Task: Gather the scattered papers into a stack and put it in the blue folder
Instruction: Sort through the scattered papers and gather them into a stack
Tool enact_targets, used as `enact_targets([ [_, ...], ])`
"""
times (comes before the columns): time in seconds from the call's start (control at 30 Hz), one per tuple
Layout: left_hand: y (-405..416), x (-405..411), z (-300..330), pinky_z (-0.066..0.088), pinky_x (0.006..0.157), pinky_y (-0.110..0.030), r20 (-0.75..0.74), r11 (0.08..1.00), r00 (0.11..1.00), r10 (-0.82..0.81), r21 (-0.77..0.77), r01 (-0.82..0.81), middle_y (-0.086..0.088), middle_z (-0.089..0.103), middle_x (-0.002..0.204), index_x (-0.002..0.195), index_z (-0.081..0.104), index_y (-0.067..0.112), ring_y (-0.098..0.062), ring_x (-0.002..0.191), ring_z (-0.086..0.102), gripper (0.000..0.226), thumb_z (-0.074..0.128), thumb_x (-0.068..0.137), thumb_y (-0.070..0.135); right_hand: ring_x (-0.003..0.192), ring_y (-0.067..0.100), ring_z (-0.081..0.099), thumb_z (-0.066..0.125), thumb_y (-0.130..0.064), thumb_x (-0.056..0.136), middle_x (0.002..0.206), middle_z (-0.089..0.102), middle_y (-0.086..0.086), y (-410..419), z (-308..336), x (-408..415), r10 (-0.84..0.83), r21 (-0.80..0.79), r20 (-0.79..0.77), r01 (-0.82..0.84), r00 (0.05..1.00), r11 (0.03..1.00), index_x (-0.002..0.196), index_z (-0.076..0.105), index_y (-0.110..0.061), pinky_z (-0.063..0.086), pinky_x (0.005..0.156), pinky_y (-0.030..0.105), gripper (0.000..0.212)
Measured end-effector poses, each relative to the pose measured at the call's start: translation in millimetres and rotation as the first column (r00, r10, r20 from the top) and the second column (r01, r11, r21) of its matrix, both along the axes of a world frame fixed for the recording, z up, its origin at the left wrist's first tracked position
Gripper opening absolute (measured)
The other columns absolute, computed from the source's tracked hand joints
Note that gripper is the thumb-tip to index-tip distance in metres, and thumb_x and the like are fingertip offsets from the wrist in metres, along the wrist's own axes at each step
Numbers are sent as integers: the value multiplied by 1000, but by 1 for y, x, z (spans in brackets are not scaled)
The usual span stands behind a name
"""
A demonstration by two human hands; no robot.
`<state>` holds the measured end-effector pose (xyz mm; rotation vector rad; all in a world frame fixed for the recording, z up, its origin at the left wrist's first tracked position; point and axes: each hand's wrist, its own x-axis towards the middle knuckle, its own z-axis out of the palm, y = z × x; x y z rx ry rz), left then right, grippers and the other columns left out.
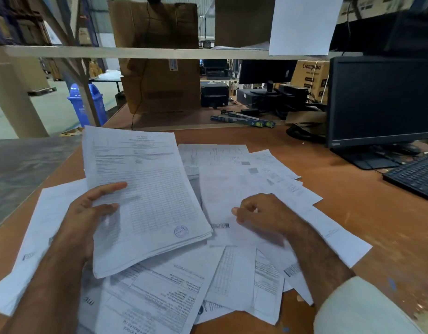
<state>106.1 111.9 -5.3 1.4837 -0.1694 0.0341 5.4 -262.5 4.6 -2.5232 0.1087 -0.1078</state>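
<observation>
My left hand grips a thick stack of printed papers by its left edge, thumb on top, holding it tilted above the desk. Several loose white sheets lie scattered over the brown desk, some overlapping under the stack and near the front edge. My right hand hovers with loosely curled fingers over a sheet with a barcode; whether it touches that sheet is unclear. No blue folder is in view.
A black monitor and keyboard stand at the right. A large cardboard box sits behind the desk under a shelf rail. A blue bin is on the floor at the left. Cables and boxed tools lie at the back.
</observation>
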Motion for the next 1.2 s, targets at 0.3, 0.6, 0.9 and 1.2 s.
enact_targets([
  [0.3, -14, -13, 7, 53, 88, -34, -59, 996, 996, -74, 53, 77, 14, 68, 128, 113, 78, 18, -20, 118, 62, 43, 58, 91, -13, 128, 33, 50, 71, -67, 77, 138, 57, 7, -23, -1, -2, -378, -256, -28, 359, 926, 898, 147, 41, -31, 48, 102, 43, 84],
  [0.6, -17, -15, 7, 54, 86, -37, -80, 990, 993, -91, 96, 99, 7, 63, 137, 109, 79, 19, -26, 120, 59, 40, 58, 93, -11, 108, 10, 57, 78, -14, 84, 130, 63, -8, -33, 10, -1, -277, 280, -22, 272, 961, 921, 122, 67, -36, 50, 74, 18, 46],
  [0.9, -7, -9, 2, 51, 95, -38, -54, 991, 996, -65, 110, 71, 6, 63, 139, 110, 79, 17, -26, 125, 57, 42, 58, 91, -14, 111, 8, 69, 68, -11, 95, 129, 70, -10, -34, 40, -14, -236, 726, 377, -128, 895, 676, 133, 67, -26, 58, 95, 35, 41],
  [1.2, -28, -20, 4, 56, 95, -35, -36, 985, 994, -105, 135, 109, 12, 68, 130, 109, 81, 25, -20, 119, 62, 48, 59, 91, -14, 119, 3, 63, 86, -38, 77, 141, 61, -11, -30, 24, -3, -147, 681, 247, -63, 958, 729, 129, 66, -43, 55, 98, 27, 57],
])
